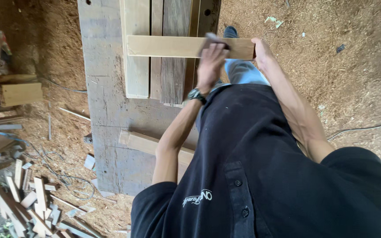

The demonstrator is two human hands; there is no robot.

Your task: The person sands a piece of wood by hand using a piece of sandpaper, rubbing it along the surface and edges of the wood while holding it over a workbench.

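Two hands on one pale board (173, 46), which lies crosswise on a stack of planks (164, 66) on the grey table (106, 110).

Far left: pile of offcut sticks (27, 207) on the sawdust floor (358, 57), a loose wooden block (21, 93) above it, cables trailing between them.

On the table, nearer the body: a second pale board (148, 143), partly hidden behind the left forearm. Not touched.

Left hand (211, 59), wristwatch (196, 94) on the wrist, is pressed flat on the top face of the crosswise board, fingers closed over a small dark pad or block (214, 39); looks like a sanding piece, can't confirm. It sits towards the board's right end.

Right hand (261, 50) is clamped on the board's right end, steadying it. Grip is closed around the end; fingers themselves mostly out of sight.

Progress, judged only from the surface: the board's face looks even and pale along its whole visible length, no clear boundary between worked and unworked zones, so can't tell how much is done. Hand blur suggests rubbing is under way. Second board shows no sign of being worked at this moment.

Shoe (230, 31) is visible past the table edge.
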